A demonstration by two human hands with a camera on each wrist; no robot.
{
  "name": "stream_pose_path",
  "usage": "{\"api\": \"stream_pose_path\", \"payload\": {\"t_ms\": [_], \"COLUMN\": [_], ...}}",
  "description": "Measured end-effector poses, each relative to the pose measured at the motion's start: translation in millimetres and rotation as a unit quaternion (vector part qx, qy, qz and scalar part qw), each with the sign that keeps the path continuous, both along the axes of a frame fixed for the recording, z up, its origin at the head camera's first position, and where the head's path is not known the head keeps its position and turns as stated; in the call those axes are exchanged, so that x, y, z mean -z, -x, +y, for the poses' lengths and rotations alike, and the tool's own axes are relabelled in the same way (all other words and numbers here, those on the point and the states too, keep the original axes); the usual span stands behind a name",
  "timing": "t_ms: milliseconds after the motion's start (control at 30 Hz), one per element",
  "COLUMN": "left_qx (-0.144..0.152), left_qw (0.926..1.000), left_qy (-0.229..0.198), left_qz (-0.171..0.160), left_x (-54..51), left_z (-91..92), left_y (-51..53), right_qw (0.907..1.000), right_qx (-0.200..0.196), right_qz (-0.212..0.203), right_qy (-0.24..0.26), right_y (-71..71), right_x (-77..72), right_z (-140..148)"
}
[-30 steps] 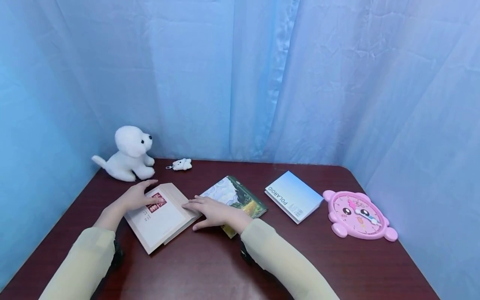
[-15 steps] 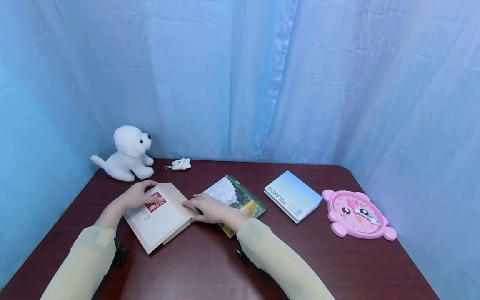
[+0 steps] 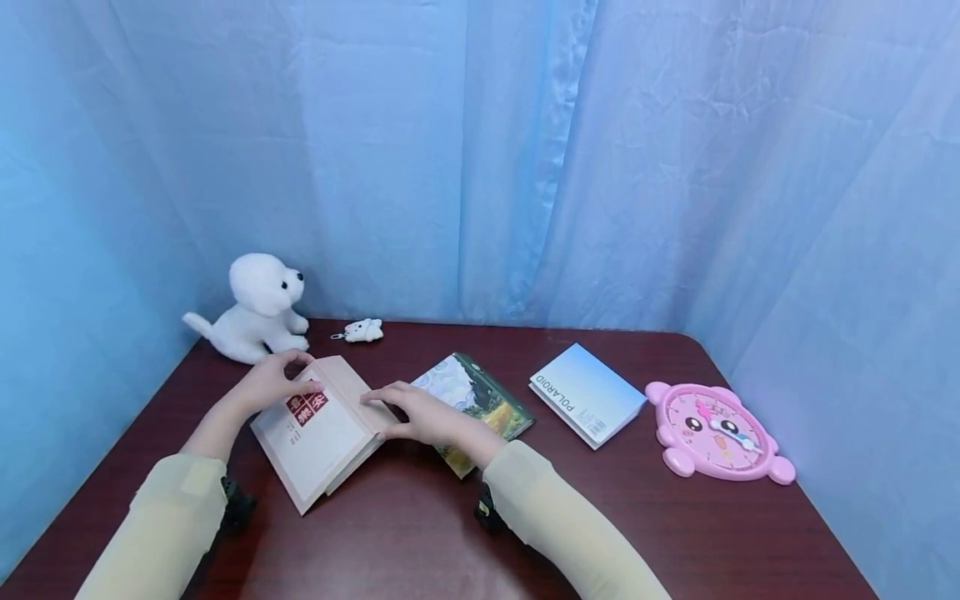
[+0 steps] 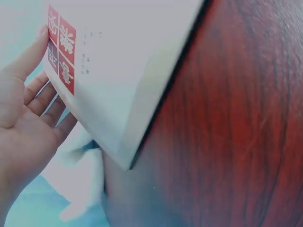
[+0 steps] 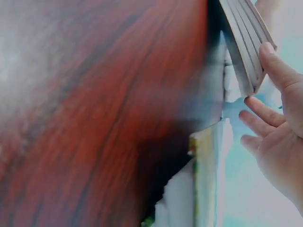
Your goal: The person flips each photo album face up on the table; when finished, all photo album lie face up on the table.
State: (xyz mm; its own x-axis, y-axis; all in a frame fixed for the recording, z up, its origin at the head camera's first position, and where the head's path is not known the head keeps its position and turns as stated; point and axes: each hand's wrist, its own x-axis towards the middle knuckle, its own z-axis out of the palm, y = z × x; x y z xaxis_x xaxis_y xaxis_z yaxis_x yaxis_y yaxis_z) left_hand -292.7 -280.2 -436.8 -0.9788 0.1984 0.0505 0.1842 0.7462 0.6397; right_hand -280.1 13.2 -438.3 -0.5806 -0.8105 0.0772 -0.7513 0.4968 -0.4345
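A cream book point(image 3: 326, 437) with a red block of white characters on its cover is tilted at the left of the table. My left hand point(image 3: 262, 387) grips its far left edge, thumb on the cover. In the left wrist view, the other fingers point(image 4: 42, 99) pass behind the book. My right hand point(image 3: 426, 415) holds the right side, the thumb point(image 5: 274, 64) against the page edges in the right wrist view. Just beyond that hand lies a book with a painted landscape cover point(image 3: 487, 400), partly hidden by the right hand and forearm.
On the dark red table point(image 3: 375, 533), a white plush dog point(image 3: 262, 292) sits at the back left, beside a small white plush keychain point(image 3: 363, 330). To the right lie a blue-white POLAROID book point(image 3: 588, 387) and a pink clock point(image 3: 716, 433). Blue curtains point(image 3: 375, 167) surround the table.
Both hands have closed on the cream book, the right thumb moving in against its side. The book's far and right side has risen slightly off the table.
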Motion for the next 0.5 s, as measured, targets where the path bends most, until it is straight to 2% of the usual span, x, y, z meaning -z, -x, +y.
{"api": "stream_pose_path", "payload": {"t_ms": [233,367,500], "left_qx": [-0.017,-0.018,-0.025], "left_qw": [0.9997,0.9993,0.9990], "left_qy": [0.005,0.007,0.004], "left_qz": [0.017,0.033,0.036], "left_x": [-13.8,-21.3,-27.1], "left_z": [1.2,2.1,3.5], "left_y": [-6.1,-9.4,-13.4], "right_qw": [0.9972,0.9961,0.9947], "right_qx": [0.029,0.026,0.017], "right_qz": [-0.025,-0.032,-0.028], "right_qy": [0.064,0.078,0.097], "right_y": [-5.6,-8.0,-10.3], "right_x": [-11.3,-17.2,-22.4], "right_z": [0,0,1]}}
